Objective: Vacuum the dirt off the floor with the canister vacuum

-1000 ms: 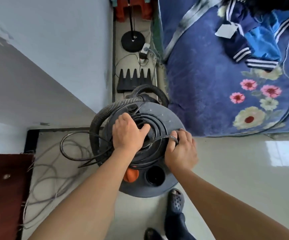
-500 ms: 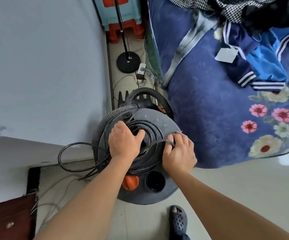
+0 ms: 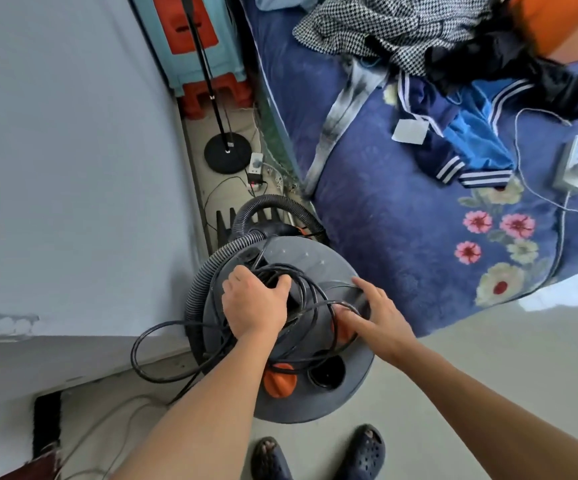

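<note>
Left hand [image 3: 254, 303] clamps black power cord [image 3: 163, 355] coils atop canister vacuum [image 3: 315, 400]; right hand [image 3: 375, 315], fingers spread, presses same coils.

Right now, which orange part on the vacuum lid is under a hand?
The orange part under the right hand fingertips; the other orange knob sits uncovered nearer the feet.

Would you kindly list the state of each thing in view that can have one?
Canister vacuum: upright on the floor, not yet vacuuming.
Power cord: coiled on the vacuum's lid, one loop hanging off.
Hose: wrapped around the canister.
Left hand: closed on the cord coil.
Right hand: fingers spread, resting on the cord.
Power strip: on the floor, plug inserted.
</note>
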Demonstrator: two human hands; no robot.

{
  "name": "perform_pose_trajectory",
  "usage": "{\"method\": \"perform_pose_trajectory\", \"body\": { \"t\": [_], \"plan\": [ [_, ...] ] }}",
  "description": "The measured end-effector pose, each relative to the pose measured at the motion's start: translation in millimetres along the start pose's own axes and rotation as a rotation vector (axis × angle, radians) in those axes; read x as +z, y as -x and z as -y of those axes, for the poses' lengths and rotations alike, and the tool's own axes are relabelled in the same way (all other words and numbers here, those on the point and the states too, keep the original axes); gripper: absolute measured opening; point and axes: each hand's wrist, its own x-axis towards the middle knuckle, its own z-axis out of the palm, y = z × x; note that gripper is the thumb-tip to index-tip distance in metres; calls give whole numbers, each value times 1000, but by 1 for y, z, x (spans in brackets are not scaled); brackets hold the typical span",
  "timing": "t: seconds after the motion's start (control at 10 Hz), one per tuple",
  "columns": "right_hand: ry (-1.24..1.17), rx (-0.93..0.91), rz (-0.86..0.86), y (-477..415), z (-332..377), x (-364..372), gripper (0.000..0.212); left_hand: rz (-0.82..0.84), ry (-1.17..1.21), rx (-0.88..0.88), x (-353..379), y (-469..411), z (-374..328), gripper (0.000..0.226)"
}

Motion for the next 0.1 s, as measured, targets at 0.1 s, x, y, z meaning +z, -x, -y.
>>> {"method": "perform_pose_trajectory", "body": {
  "t": [0.1],
  "plan": [
    [-110,-48,61,14,16,-31,94,-6,-9,-3,-1,1,0,58]
  ]
}}
